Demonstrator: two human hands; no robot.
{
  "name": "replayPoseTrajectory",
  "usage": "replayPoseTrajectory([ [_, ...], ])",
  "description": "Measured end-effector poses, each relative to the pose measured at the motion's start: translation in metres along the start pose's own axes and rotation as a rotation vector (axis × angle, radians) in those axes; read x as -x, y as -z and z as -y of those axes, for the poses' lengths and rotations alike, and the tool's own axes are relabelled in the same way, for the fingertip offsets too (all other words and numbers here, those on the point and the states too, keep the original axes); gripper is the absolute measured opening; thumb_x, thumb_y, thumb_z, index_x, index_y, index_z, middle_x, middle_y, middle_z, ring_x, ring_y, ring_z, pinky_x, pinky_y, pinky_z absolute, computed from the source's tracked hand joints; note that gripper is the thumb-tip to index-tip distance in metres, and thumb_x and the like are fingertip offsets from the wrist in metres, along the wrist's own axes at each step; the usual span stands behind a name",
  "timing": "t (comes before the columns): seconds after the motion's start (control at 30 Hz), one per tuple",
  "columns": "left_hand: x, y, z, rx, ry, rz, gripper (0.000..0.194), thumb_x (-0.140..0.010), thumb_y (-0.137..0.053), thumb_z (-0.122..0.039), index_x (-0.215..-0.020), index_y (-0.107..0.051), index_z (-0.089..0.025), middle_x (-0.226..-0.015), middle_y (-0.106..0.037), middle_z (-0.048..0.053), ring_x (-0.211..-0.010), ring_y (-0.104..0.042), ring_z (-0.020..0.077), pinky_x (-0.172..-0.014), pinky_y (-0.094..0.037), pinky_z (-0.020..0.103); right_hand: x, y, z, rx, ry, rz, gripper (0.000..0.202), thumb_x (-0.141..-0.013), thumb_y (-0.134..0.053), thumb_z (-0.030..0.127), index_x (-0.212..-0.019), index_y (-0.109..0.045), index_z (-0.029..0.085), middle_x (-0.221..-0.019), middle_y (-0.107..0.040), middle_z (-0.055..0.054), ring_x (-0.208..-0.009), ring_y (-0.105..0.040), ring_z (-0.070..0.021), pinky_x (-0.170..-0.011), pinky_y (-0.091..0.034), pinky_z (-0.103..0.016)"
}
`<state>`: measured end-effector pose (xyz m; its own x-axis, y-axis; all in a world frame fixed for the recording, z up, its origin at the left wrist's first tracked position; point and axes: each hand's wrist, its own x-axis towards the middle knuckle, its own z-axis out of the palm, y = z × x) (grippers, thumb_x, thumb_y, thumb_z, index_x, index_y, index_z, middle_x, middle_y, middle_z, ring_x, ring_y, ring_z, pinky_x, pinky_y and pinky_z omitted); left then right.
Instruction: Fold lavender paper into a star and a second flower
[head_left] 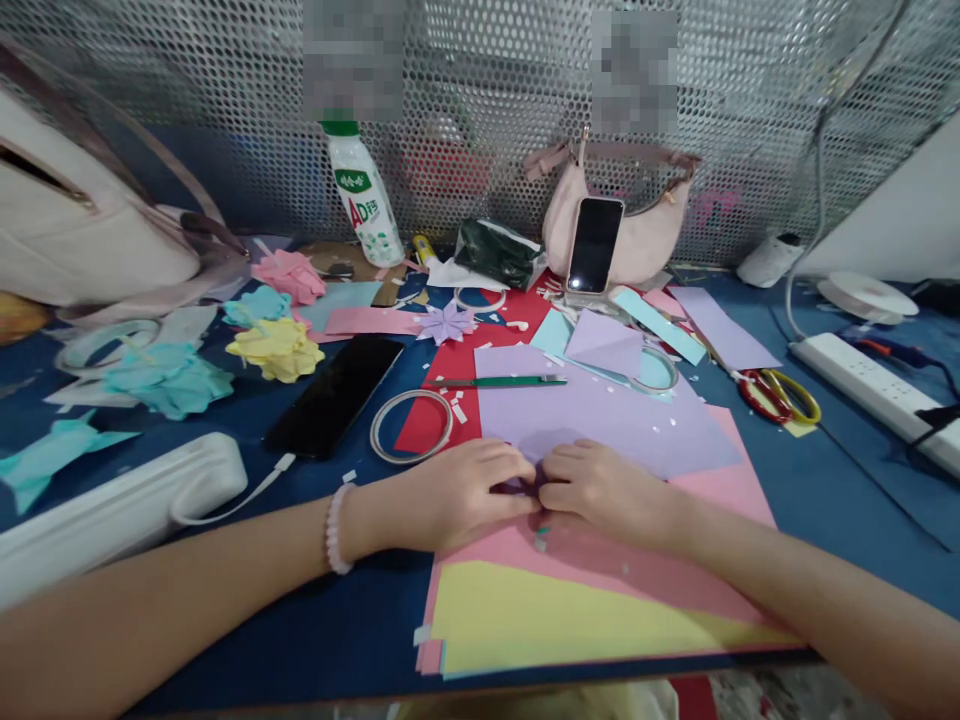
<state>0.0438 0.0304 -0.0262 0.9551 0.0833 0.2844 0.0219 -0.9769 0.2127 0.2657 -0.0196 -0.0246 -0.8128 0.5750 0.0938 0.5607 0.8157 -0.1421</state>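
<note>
My left hand (484, 490), with a pink beaded bracelet (337, 528) on its wrist, is closed in a pinch over the stacked paper. Facing it, my right hand (600, 492) has its fingers curled too, and the fingertips of both meet. A bit of shadowed purple shows between them; whatever they hold is too hidden to name. Beneath the hands lie a purple sheet (600, 425), a pink sheet (720, 560) and a yellow sheet (540, 615). Just beyond, a green pen-like tool (517, 381) rests on the purple sheet, and a roll of tape (379, 425) lies left of it.
Left are a black phone (337, 395) on a cable, a white power strip (150, 500) and folded paper flowers (277, 348). Scissors (780, 396) and another power strip (877, 385) lie right. A bottle (364, 200), a propped phone (595, 245) and a pink bag (656, 235) stand behind.
</note>
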Motion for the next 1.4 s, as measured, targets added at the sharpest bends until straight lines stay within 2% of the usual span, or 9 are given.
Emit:
replayPoseTrajectory([
  [0.13,0.000,-0.002,-0.011,-0.183,-0.001,-0.003,0.020,-0.095,-0.046,-0.016,-0.091,-0.065,-0.016,-0.102,-0.060,0.008,-0.093,-0.053,0.0212,-0.089,-0.044,0.037,0.000,0.002,0.006,0.088,0.004,0.031,0.015,-0.090,-0.063,0.032,-0.078,-0.065,0.021,-0.082,-0.060,-0.001,-0.081,-0.050,-0.0186,-0.064,-0.026,-0.031],
  [0.3,0.002,-0.008,-0.036,-0.498,0.010,-0.021,0.021,-0.092,-0.047,-0.014,-0.101,-0.066,-0.010,-0.107,-0.060,0.012,-0.102,-0.052,0.0241,-0.100,-0.038,0.043,0.000,-0.003,0.007,0.124,0.026,0.017,0.012,-0.087,-0.066,0.031,-0.079,-0.062,0.023,-0.079,-0.058,0.000,-0.080,-0.047,-0.0194,-0.065,-0.024,-0.032],
  [0.43,0.004,-0.007,-0.045,-0.556,0.042,0.062,0.023,-0.089,-0.052,-0.020,-0.103,-0.066,-0.008,-0.108,-0.060,0.014,-0.102,-0.052,0.0270,-0.100,-0.038,0.046,-0.001,-0.006,0.005,0.074,0.031,-0.014,0.014,-0.089,-0.064,0.028,-0.077,-0.061,0.021,-0.078,-0.058,-0.001,-0.079,-0.048,-0.0183,-0.067,-0.028,-0.031],
  [0.57,0.005,-0.006,-0.045,-0.541,0.011,0.110,0.019,-0.087,-0.053,-0.018,-0.094,-0.068,-0.010,-0.102,-0.062,0.012,-0.096,-0.053,0.0257,-0.099,-0.039,0.047,0.003,-0.008,0.002,0.027,0.049,-0.205,0.027,-0.094,-0.050,0.019,-0.069,-0.056,0.018,-0.071,-0.055,-0.002,-0.069,-0.044,-0.0163,-0.063,-0.029,-0.030],
  [0.63,0.005,-0.008,-0.045,-0.540,0.007,0.119,0.018,-0.085,-0.055,-0.020,-0.092,-0.068,-0.010,-0.104,-0.062,0.014,-0.098,-0.053,0.0272,-0.098,-0.039,0.047,0.005,-0.007,0.003,0.074,0.142,-0.334,0.034,-0.096,-0.041,0.015,-0.063,-0.052,0.017,-0.064,-0.051,-0.002,-0.063,-0.041,-0.0160,-0.059,-0.027,-0.030],
  [0.7,0.005,-0.009,-0.045,-0.540,0.011,0.113,0.017,-0.084,-0.057,-0.020,-0.091,-0.068,-0.010,-0.106,-0.062,0.015,-0.100,-0.052,0.0284,-0.097,-0.039,0.046,0.007,-0.005,0.008,0.147,0.256,-0.399,0.035,-0.095,-0.040,0.012,-0.061,-0.050,0.018,-0.059,-0.048,-0.001,-0.058,-0.038,-0.0157,-0.056,-0.023,-0.031],
  [0.8,0.005,-0.010,-0.045,-0.523,0.012,0.090,0.014,-0.086,-0.056,-0.018,-0.088,-0.068,-0.010,-0.104,-0.062,0.014,-0.096,-0.053,0.0272,-0.091,-0.041,0.044,0.009,-0.002,0.021,0.218,0.390,-0.382,0.029,-0.092,-0.048,0.014,-0.063,-0.052,0.018,-0.056,-0.046,0.001,-0.053,-0.037,-0.0148,-0.053,-0.019,-0.031],
  [0.9,0.004,-0.009,-0.045,-0.508,0.014,0.067,0.014,-0.088,-0.054,-0.017,-0.087,-0.066,-0.011,-0.102,-0.062,0.014,-0.094,-0.053,0.0259,-0.087,-0.042,0.041,0.009,-0.003,0.033,0.246,0.443,-0.377,0.029,-0.089,-0.056,0.022,-0.061,-0.051,0.018,-0.053,-0.046,0.001,-0.050,-0.037,-0.0139,-0.050,-0.019,-0.031],
  [1.4,0.004,-0.008,-0.044,-0.490,0.030,0.071,0.013,-0.090,-0.054,-0.018,-0.088,-0.065,-0.012,-0.105,-0.061,0.015,-0.097,-0.052,0.0254,-0.078,-0.041,0.038,0.009,-0.004,0.036,0.237,0.435,-0.319,0.026,-0.087,-0.054,0.015,-0.062,-0.051,0.018,-0.055,-0.049,0.001,-0.049,-0.040,-0.0140,-0.048,-0.021,-0.031],
])
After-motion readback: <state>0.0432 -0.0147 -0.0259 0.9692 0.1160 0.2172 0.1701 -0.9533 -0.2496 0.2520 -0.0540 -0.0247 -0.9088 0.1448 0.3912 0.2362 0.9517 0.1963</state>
